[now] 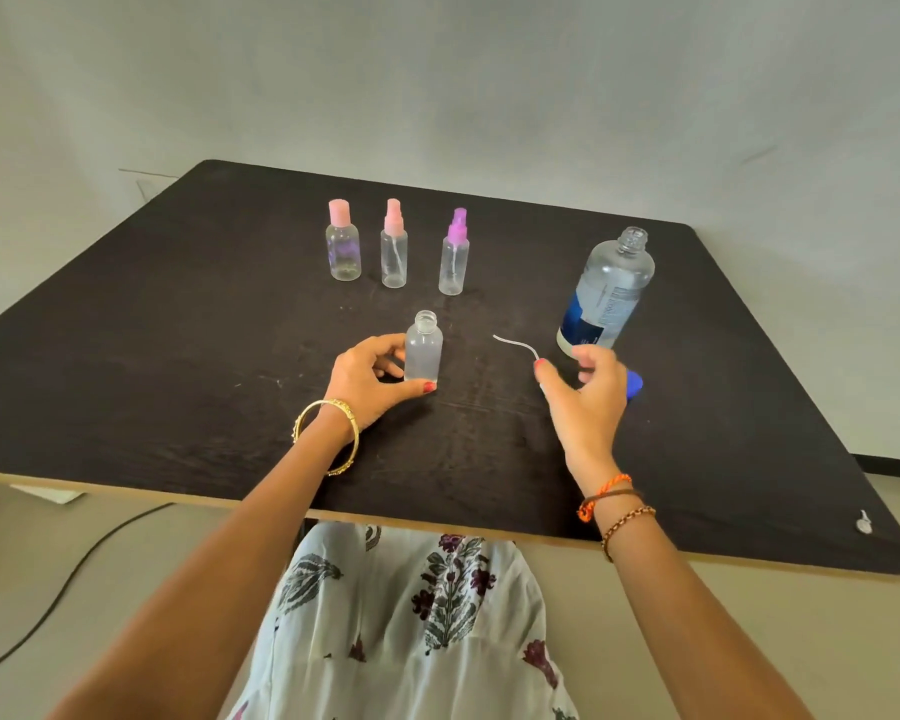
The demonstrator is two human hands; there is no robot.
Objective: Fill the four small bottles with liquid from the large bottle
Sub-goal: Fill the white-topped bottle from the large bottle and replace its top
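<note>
Open small bottle (423, 354) stands upright near the table's front middle, cap off, neck bare. Your left hand (372, 381) grips it from the left: thumb curled against the base on the near side, fingers wrapped around the far left of the body. The bottle sits at your fingertips, not in the palm, bottom on the table (178, 330).

Large bottle (606, 291) stands to the right, uncapped, well apart from the small one. It has a clear upper part and a blue-and-white label lower down. Liquid level is hard to read.

Your right hand (585, 389) sits just in front of the large bottle's base, fingers bent. A thin white dip tube (515, 344) curves out leftward from its fingertips, ending between the 2 open bottles. The hand pinches the piece that tube belongs to; the sprayer head itself is hidden behind the fingers. A blue cap (634, 385) shows just right of this hand, partly hidden; cannot tell if the hand touches it.

3 more small bottles stand in a row further back, all closed: flat pink cap bottle (343, 241) on the left, pink sprayer bottle (394, 245) in the middle, purple sprayer bottle (454, 253) on the right. They are close together but not touching. All 3 look clear; fill cannot be told.

Gold bangle (328, 436) on your left wrist, thread bracelets (614, 504) on your right. A black cable (58, 589) lies on the floor at lower left.
</note>
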